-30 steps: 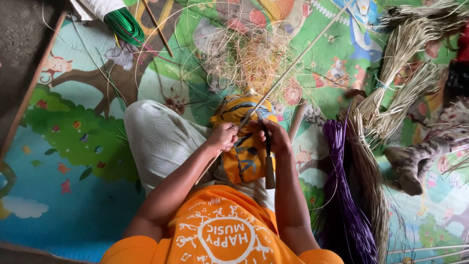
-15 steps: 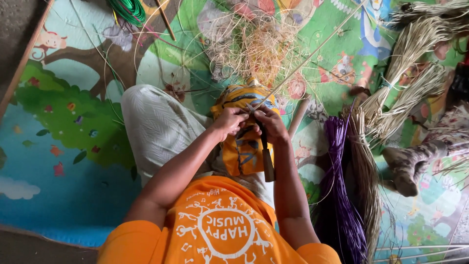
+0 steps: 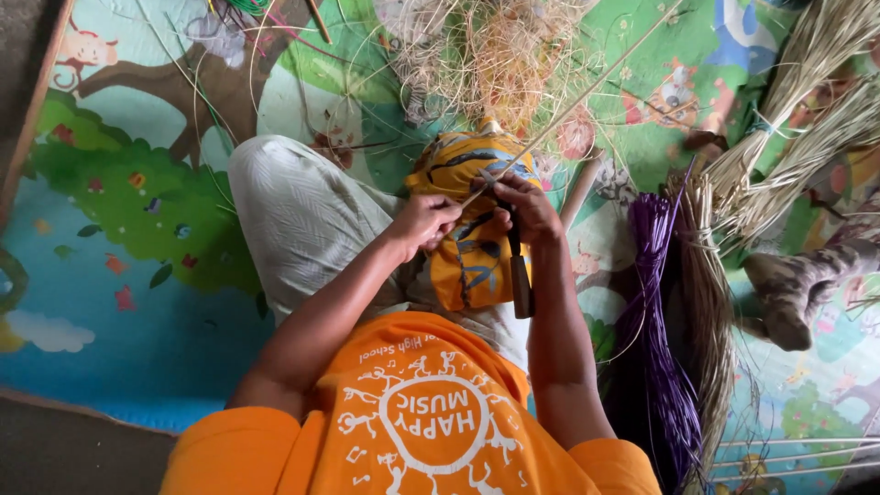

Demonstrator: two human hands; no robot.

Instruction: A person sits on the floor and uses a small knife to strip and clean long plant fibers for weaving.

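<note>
**Two hands work one cane over the lap**

Two hands meet above a yellow cloth (image 3: 472, 266) on the person's knee. Left hand (image 3: 423, 223) is closed on a thin pale cane (image 3: 587, 92); right hand (image 3: 530, 209) is closed around a knife (image 3: 519, 275), handle pointing back toward the body. Just right lies a purple bundle (image 3: 653, 339). Farther off, the cane slants up over a tangle of shavings (image 3: 486, 64) on the mat (image 3: 137, 183).

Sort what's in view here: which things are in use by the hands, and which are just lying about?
In use:
left hand and right hand
cane strip
knife
yellow cloth on the knee

Lying about:
shavings
purple strands
straw bundles
green coil
play mat
</note>
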